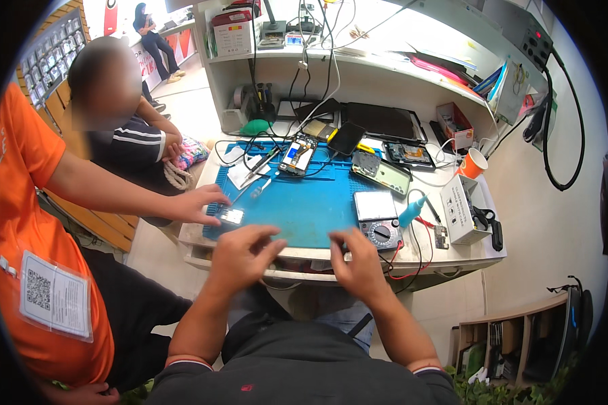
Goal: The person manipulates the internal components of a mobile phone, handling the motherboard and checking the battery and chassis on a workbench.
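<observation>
My left hand (pixel 246 253) hovers at the near edge of the blue mat (pixel 290 209), fingers curved and apart, holding nothing. My right hand (pixel 355 260) is also open and empty, just left of and below the analog multimeter (pixel 380 231) with red and black leads. A co-worker's hand (pixel 203 202) reaches onto a small silvery part (pixel 231 216) at the mat's left. An opened phone (pixel 297 158), another phone (pixel 378 179), tweezers and tools lie along the mat's back. A teal bottle (pixel 410 212) stands beside the multimeter.
An orange-shirted person (pixel 54 236) stands close at my left; a seated person (pixel 121 142) is behind them. A white box (pixel 463 209), orange cup (pixel 473 162) and small board (pixel 441 236) occupy the desk's right. A shelf (pixel 385 61) with hanging cables runs along the back.
</observation>
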`<state>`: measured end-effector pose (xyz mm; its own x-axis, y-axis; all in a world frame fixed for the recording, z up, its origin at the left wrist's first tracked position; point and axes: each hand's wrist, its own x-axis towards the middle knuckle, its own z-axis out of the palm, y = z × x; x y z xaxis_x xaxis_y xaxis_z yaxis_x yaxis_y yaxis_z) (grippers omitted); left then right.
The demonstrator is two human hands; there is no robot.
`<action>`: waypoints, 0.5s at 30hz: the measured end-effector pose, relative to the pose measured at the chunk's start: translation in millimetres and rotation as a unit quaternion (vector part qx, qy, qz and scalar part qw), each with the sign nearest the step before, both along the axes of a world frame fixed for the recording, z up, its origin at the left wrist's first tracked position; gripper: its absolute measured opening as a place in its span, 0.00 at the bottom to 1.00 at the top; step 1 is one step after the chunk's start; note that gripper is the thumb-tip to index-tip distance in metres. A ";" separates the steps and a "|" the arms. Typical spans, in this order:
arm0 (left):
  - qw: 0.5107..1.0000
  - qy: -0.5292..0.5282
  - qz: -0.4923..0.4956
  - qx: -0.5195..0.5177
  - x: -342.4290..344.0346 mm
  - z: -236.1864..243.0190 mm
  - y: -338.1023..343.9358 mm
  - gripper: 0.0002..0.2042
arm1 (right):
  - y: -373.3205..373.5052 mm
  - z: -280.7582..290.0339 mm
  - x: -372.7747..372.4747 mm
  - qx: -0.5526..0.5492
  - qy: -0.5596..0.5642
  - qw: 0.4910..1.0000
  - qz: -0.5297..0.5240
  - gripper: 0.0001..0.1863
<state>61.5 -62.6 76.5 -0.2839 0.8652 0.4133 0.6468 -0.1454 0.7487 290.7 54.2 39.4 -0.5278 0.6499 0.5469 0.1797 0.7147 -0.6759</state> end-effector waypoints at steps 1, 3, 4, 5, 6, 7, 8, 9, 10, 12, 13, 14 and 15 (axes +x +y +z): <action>1.000 -0.014 0.019 0.006 -4.4 -0.9 -7.0 0.11 | 14.8 2.1 -12.5 -0.030 -0.011 0.999 -0.023 0.11; 0.998 -0.032 0.042 0.026 -19.3 -6.0 -19.1 0.10 | 49.0 12.1 -43.9 -0.029 -0.011 0.999 -0.042 0.13; 0.997 -0.040 0.055 0.035 -25.6 -7.2 -22.7 0.10 | 68.3 14.4 -61.6 -0.028 -0.001 0.998 -0.052 0.13; 0.996 -0.061 0.065 0.030 -27.1 -1.3 -24.4 0.09 | 87.9 13.7 -76.8 -0.029 0.006 0.997 -0.065 0.15; 0.994 -0.076 0.065 0.033 -30.0 -1.3 -26.9 0.09 | 106.2 10.5 -92.6 -0.016 -0.014 0.996 -0.091 0.16; 0.993 -0.090 0.066 0.039 -34.1 -1.2 -29.6 0.09 | 121.9 8.7 -106.5 -0.002 -0.032 0.993 -0.116 0.17; 0.991 -0.105 0.068 0.046 -37.9 -0.7 -32.0 0.09 | 132.9 9.6 -116.3 0.000 -0.046 0.991 -0.126 0.17; 0.994 -0.081 0.069 0.017 -39.6 5.9 -36.4 0.09 | 140.1 8.6 -123.7 -0.001 -0.061 0.989 -0.135 0.18; 0.996 -0.066 0.065 0.013 -40.7 6.3 -34.4 0.09 | 145.2 6.4 -127.2 -0.003 -0.075 0.987 -0.145 0.19; 0.997 -0.040 0.073 0.002 -47.1 3.9 -35.6 0.09 | 127.8 29.4 -125.4 -0.095 -0.082 0.985 -0.118 0.17; 0.998 -0.018 0.064 -0.013 -51.4 3.0 -36.0 0.10 | 120.2 27.0 -125.0 -0.096 -0.078 0.987 -0.101 0.17; 0.999 0.002 0.045 -0.025 -54.8 3.2 -32.1 0.10 | 112.5 24.3 -118.6 -0.095 -0.073 0.988 -0.094 0.17; 0.999 0.022 0.029 -0.039 -59.5 2.8 -28.4 0.11 | 102.5 18.7 -115.7 -0.093 -0.090 0.988 -0.080 0.17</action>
